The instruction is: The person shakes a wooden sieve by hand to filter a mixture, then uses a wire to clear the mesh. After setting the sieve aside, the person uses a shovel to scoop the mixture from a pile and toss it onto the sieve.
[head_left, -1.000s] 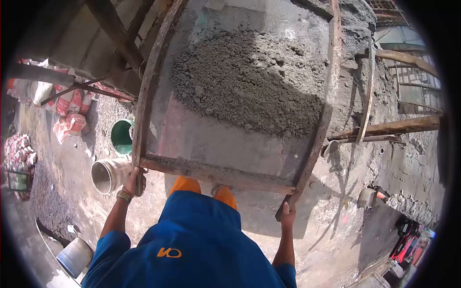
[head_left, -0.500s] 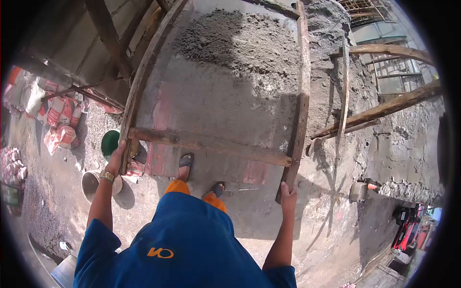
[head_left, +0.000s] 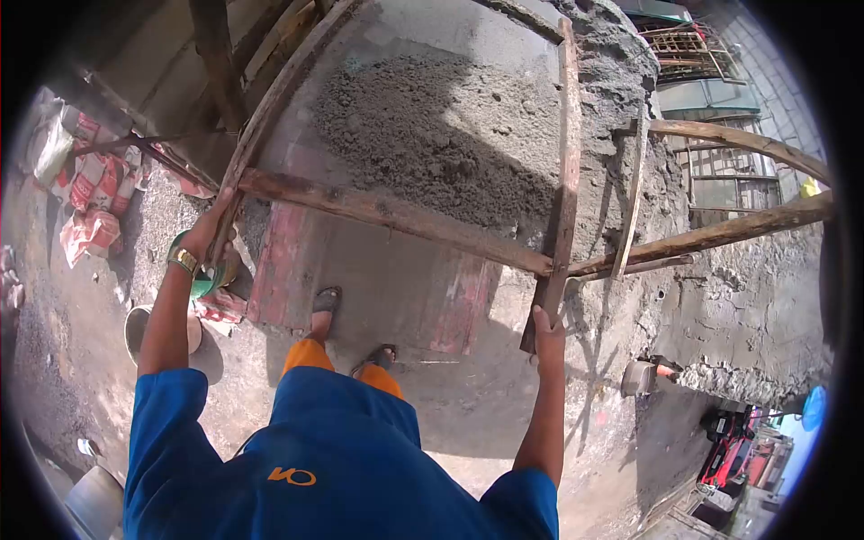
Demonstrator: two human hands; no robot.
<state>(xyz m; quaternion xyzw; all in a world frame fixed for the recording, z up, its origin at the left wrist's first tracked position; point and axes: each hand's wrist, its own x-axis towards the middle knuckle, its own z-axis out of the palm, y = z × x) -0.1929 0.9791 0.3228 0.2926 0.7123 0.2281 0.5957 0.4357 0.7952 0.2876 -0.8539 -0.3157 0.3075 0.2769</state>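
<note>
Two hands point(head_left: 209, 241) point(head_left: 547, 331) grip one wooden frame point(head_left: 391, 214).

The frame point(head_left: 389, 215) is bare brown wood, matt, with worn, rough-looking bars. The grey mix point(head_left: 432, 144) is coarse and crumbly, dull all over, while the panel point(head_left: 369, 265) beneath looks flatter and smoother, with scuffed pinkish patches. The pole point(head_left: 747, 228) is rough, unpainted wood. The blue shirt point(head_left: 337, 450) and orange trousers point(head_left: 306, 355) are soft matt cloth. The watch point(head_left: 184, 260) has a shiny metallic finish. The sacks point(head_left: 94, 184) look crinkled; their exact material cannot be told
</note>
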